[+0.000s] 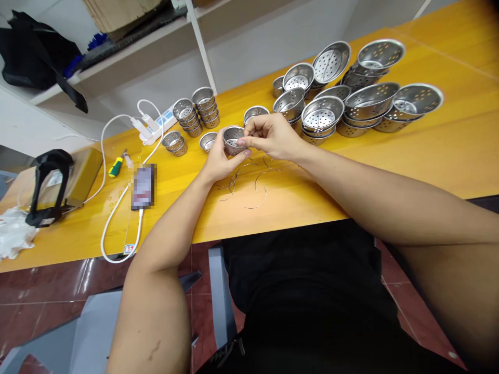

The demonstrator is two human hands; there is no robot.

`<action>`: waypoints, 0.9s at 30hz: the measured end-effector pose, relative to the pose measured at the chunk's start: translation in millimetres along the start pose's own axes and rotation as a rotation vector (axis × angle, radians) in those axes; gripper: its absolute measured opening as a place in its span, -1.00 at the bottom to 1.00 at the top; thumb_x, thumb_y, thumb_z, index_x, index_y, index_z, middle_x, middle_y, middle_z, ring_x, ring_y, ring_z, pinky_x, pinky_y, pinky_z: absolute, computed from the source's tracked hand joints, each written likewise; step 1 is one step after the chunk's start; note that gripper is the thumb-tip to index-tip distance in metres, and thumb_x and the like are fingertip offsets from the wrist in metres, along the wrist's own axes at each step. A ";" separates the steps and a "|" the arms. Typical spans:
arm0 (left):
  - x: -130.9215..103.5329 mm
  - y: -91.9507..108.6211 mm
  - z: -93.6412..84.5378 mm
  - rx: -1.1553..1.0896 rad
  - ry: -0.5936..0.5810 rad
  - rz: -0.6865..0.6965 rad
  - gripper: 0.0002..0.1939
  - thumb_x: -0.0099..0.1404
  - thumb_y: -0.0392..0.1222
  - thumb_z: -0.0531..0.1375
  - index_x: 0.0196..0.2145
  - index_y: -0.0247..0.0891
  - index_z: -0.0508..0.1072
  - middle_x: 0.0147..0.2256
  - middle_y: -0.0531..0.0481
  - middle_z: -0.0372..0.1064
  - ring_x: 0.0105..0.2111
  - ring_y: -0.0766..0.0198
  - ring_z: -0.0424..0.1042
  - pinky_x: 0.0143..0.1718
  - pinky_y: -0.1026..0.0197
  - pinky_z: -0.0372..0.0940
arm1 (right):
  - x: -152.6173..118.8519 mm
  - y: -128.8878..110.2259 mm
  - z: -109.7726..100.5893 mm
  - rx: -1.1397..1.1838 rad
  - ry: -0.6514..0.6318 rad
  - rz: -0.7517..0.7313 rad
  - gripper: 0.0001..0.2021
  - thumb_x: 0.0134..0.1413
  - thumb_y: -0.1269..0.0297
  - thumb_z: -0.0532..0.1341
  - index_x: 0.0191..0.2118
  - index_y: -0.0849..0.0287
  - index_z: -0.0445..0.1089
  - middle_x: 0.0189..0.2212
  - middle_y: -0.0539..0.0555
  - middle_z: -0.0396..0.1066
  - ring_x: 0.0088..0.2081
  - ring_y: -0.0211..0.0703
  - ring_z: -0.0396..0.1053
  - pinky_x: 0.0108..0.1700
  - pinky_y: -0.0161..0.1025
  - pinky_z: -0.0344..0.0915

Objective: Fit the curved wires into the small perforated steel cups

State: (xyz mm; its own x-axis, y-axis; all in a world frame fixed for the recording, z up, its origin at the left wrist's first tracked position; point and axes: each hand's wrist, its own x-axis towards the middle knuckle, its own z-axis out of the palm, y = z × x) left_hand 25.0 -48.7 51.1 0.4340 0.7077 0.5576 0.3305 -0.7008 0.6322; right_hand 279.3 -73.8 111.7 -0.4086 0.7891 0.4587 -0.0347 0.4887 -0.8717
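A small perforated metal cup [234, 142] is held above the table, its mouth facing up. My left hand [220, 162] wraps round its near left side, thumb along the front. At the cup's right rim, my right hand [273, 136] is closed in a pinch; whatever lies between its fingertips is too small to make out. Beneath both hands, several thin curved wires [255, 208] lie loose on the tabletop. Just behind the held cup stand another small perforated cup [208, 140] and a further cup [256, 111], partly hidden by my right hand.
Stacks of larger perforated bowls [323, 113] fill the right back of the yellow table [429, 166]. Small cup stacks [205, 106] stand left of centre. A power strip [158, 129], cabled phone [143, 187], green-yellow screwdriver [116, 167] and black headset-like frame [49, 187] lie further left.
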 end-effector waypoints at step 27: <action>0.5 -22.7 0.1 -0.060 0.038 -0.009 0.17 0.51 0.72 0.47 0.75 0.19 0.14 0.45 -0.22 0.53 0.51 -0.19 0.70 0.66 -0.34 0.60 | -16.6 3.1 -6.7 -0.519 -0.164 -0.139 -0.48 0.66 -0.27 0.42 0.42 -0.11 0.79 0.58 0.37 0.42 0.67 0.59 0.37 0.82 0.60 0.24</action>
State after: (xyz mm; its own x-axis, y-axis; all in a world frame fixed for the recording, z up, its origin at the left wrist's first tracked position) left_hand 17.8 -32.5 36.9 0.3989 0.7173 0.5713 0.2831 -0.6889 0.6673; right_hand 292.1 -82.8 102.5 -0.5700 0.6562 0.4945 0.3384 0.7359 -0.5865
